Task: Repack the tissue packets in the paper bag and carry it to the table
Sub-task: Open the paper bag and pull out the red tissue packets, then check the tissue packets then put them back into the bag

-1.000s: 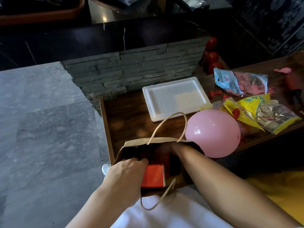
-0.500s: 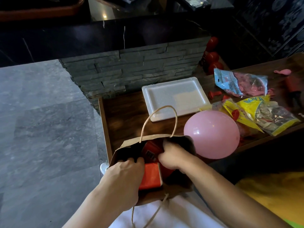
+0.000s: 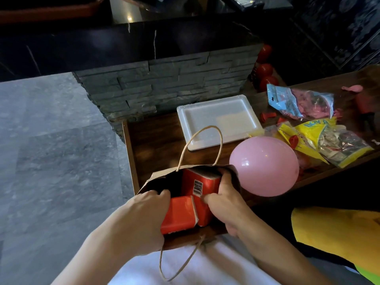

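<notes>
Packing step — left hand (image 3: 144, 219) and right hand (image 3: 224, 204) are each gripping red plastic-wrapped tissue packets (image 3: 197, 188) inside the brown paper bag (image 3: 156, 179); next, seating them flat.

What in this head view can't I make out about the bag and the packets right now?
- Bottom of the paper bag, head view: dark, and covered by the orange tissue packets.
- Packet count: hidden by both hands.
- Left hand fingertips: tucked behind the lower packet.
- Barcode label text: too small.

At the right of the frame, the yellow packet (image 3: 320, 138) reads "BOY A" in blue. A barcode label (image 3: 197, 187) sits on the orange tissue packet (image 3: 200, 190) at lower centre, its digits unreadable.
</notes>
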The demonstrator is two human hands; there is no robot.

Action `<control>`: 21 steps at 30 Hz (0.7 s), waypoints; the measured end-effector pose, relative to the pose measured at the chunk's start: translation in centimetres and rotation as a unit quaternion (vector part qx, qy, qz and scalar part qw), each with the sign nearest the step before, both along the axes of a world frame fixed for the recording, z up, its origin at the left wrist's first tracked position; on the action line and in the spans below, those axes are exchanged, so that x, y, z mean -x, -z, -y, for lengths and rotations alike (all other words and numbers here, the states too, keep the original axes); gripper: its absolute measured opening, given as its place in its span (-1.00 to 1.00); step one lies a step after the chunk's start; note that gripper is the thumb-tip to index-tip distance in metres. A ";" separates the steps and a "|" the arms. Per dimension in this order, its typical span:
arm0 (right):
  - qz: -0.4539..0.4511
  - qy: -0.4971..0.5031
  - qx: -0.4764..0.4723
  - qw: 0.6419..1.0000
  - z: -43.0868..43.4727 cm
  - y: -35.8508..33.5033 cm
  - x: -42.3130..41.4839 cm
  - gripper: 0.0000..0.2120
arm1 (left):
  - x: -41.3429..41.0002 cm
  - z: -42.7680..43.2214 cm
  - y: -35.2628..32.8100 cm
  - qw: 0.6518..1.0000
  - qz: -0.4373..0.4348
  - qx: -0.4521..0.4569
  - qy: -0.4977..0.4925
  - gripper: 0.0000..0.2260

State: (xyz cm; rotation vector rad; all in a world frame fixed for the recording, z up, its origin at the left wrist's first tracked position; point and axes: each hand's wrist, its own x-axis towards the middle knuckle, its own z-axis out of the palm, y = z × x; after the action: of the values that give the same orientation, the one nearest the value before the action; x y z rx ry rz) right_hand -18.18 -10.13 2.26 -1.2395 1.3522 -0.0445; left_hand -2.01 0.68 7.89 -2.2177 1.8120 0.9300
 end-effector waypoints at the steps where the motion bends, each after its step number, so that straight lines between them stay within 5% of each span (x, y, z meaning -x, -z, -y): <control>1: -0.008 -0.012 -0.005 1.000 0.1 0.0 -0.2 -0.28 | 0.1 0.1 0.0 1.000 0.001 0.000 -0.001 -0.71; 8: -0.028 -0.033 0.053 0.998 0.1 0.3 -0.3 -0.91 | 0.9 0.1 -0.7 1.000 0.004 -0.018 -0.012 -0.74; 16: 0.012 0.070 -0.004 0.997 0.0 -0.7 0.6 -0.65 | -0.9 0.1 -1.0 0.987 -0.094 0.026 -0.127 -0.75; 21: 0.055 0.073 -0.068 0.993 0.2 -2.2 1.5 -0.59 | -3.1 0.3 -1.5 0.912 -0.253 0.095 -0.308 -0.86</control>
State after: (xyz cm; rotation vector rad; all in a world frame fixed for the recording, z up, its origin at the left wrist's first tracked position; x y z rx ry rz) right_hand -19.67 -10.38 4.46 -1.0086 1.3242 -0.1194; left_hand 1.08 0.34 9.42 -2.9687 1.3901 1.6315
